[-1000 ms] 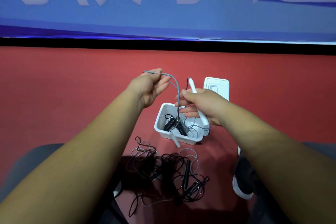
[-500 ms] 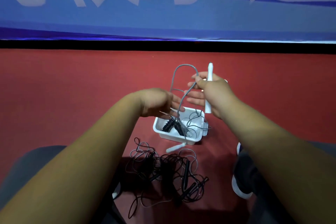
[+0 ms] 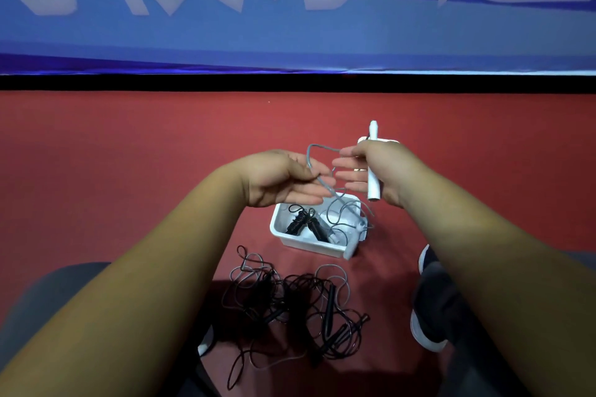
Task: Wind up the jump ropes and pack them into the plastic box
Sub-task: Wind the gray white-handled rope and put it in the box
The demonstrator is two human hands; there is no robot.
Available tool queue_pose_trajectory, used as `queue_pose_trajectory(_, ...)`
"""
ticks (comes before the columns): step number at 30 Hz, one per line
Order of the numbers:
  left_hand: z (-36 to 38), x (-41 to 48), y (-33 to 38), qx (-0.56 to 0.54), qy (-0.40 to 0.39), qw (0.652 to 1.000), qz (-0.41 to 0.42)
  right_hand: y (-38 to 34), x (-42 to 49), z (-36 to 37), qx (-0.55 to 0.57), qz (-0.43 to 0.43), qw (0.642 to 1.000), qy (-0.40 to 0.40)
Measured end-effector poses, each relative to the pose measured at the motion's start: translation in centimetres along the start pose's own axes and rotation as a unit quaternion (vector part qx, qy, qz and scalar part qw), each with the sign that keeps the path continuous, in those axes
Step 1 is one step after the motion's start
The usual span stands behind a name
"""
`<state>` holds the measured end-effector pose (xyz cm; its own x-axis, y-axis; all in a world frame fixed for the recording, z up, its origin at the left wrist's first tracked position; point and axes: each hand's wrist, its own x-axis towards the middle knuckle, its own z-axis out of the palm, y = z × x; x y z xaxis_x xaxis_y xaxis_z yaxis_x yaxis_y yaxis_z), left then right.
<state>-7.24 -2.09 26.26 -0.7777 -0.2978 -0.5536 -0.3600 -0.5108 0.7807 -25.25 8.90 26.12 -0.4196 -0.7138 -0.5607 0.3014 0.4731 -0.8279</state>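
Plastic box [image 3: 304, 244], one; gray rope [image 3: 323, 182], one.

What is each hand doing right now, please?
Left hand: pinches the gray rope.
Right hand: grips the white handle, fingers spread.

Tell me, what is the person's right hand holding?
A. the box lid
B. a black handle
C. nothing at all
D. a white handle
D: the right hand grips a white handle, which stands roughly upright in it. Meanwhile, the left hand pinches the grey rope.
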Motion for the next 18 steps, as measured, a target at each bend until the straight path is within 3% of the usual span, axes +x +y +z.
queue_pose_trajectory(6,-0.4,-0.3,1.2,-0.261,0.073,0.961,0.057,0.0,-1.6,0.1,-0.082,0.078,0.978,-0.173)
queue_pose_trajectory(10,-1.7,-0.2,1.4,-0.349,0.138,0.922,0.096,0.4,-2.4,0.4,-0.024,0.085,0.965,-0.249)
queue_pose_trajectory(15,-3.4,0.5,1.0,-0.39,0.219,0.887,0.12,0.7,-2.3,0.9,-0.035,0.037,0.967,-0.249)
queue_pose_trajectory(18,-3.7,0.6,0.9,-0.29,0.237,0.924,0.078,0.8,-2.5,1.1,-0.018,0.029,0.966,-0.258)
